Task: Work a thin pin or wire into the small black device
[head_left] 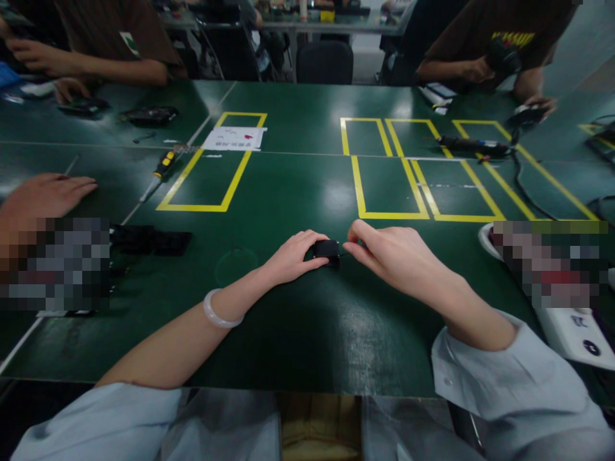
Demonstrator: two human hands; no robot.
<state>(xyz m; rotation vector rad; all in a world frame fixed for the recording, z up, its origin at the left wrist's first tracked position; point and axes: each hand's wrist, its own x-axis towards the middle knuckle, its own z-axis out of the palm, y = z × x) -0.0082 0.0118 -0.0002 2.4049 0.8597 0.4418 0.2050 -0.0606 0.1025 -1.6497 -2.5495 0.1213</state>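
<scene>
A small black box-shaped part (327, 252) rests on the green table in front of me. My left hand (300, 256) grips it from the left, thumb along the near side and fingers at the far side. Just to its right, my right hand (379, 246) is closed in a pinch. From those fingertips a thin dark wire-like piece (344, 255) reaches to the right side of the black part. It is too small to tell whether this is a wire or a slim tool.
Yellow tape outlines (391, 216) mark the green table (298, 186). A yellow-black screwdriver (164, 164) and black parts (151, 240) lie to the left, near another person's hand (48, 195). A white power strip (576, 336) is at right. Two people work opposite.
</scene>
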